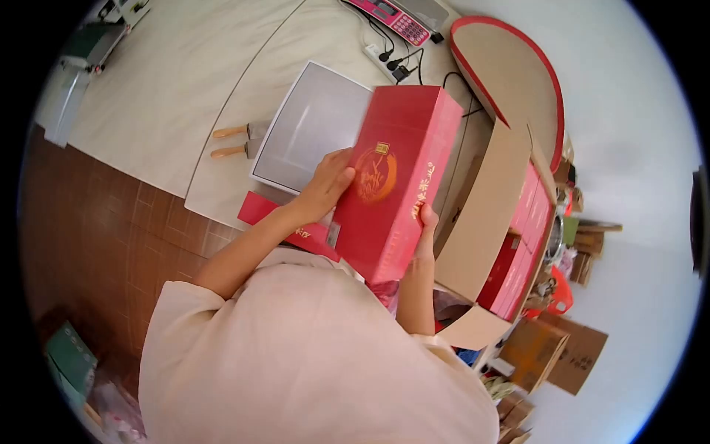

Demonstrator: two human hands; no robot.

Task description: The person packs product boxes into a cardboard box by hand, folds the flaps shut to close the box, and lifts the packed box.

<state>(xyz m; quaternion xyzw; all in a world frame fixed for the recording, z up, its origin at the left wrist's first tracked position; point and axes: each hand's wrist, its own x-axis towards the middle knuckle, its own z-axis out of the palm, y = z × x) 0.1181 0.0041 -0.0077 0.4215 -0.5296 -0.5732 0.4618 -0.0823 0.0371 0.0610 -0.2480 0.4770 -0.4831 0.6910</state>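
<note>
A long red gift box [392, 148] with gold lettering and a round orange emblem is held tilted in front of my body. My left hand [325, 180] grips its left side, the fingers partly hidden. On the right edge, my right hand [424, 233] presses with the thumb showing; the other fingers are behind the box. Beneath it on the table is a shallow grey-white tray [310, 126]. A flat red piece with gold lettering [259, 209] lies by my left forearm.
Two wooden-handled tools [231, 152] lie left of the tray. At the right stands an open cardboard carton [484, 214] with several red boxes inside. A power strip [384, 63] and a pink-keyed scale [399, 22] are at the back. Brown cartons [532, 351] stack by the wall.
</note>
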